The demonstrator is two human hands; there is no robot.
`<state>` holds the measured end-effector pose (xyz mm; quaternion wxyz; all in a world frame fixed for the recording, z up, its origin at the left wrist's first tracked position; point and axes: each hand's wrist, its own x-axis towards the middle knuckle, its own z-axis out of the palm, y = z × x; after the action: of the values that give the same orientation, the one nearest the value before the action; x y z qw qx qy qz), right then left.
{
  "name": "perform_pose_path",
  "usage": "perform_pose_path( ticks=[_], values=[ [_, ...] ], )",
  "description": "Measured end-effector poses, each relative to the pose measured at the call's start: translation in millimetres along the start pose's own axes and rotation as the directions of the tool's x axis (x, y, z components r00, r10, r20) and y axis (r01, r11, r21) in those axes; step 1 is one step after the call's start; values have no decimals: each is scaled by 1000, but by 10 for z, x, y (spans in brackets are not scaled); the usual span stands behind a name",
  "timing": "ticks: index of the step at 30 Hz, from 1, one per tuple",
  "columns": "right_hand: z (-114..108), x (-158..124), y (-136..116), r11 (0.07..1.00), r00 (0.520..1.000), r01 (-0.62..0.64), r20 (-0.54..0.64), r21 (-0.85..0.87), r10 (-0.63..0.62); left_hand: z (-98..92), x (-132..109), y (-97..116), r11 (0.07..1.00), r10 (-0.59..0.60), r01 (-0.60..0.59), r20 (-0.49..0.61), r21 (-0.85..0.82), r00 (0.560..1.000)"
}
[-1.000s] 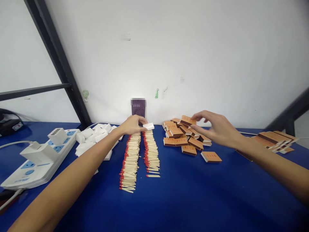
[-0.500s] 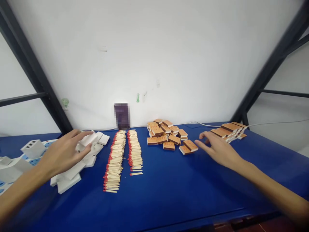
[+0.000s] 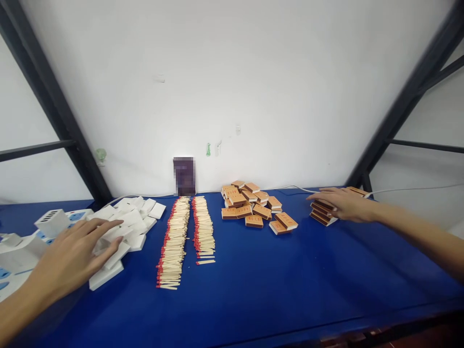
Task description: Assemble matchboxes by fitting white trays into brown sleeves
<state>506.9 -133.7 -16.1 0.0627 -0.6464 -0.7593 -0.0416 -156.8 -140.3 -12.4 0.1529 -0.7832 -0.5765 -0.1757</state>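
Note:
My left hand hovers over or rests on a pile of small white boxes, fingers apart and nothing visibly held. On the right, my right hand lies across the top of stacked matchboxes with its fingers stretched out. It hides part of that stack. Brown and orange matchboxes form a loose heap in the middle. Between the heap and the white boxes, red-tipped matchsticks lie in a long row and a shorter row.
White power strips with blue sockets and a plugged-in white block are at the left. A blurred dark purple object leans on the white wall. A thin cable runs along the back of the blue table.
My right hand has moved right, from beside the matchbox heap onto the stacked matchboxes. My left hand has drawn back left and nearer, uncovering more white boxes.

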Motion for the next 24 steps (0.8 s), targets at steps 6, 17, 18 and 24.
perform_pose_path(
  ticks=[6, 17, 18, 24],
  values=[
    [-344, 13, -320, 985, 998, -52, 40, 162, 46, -35, 29, 76, 872, 342, -380, -172, -309, 924],
    [-28, 105, -2512, 39, 944, -87, 95, 995, -315, -167, 576, 1287, 713, 579, -584, -143, -389, 802],
    [13, 146, -2622, -33, 938, -100, 83, 994, -338, -164, 606, 1395, 702, 589, -579, -119, -414, 799],
    [164, 397, -2910, -378, 987, -110, 58, 919, -147, 29, 769, 1599, 744, 492, -484, -112, -460, 863]
  ],
)
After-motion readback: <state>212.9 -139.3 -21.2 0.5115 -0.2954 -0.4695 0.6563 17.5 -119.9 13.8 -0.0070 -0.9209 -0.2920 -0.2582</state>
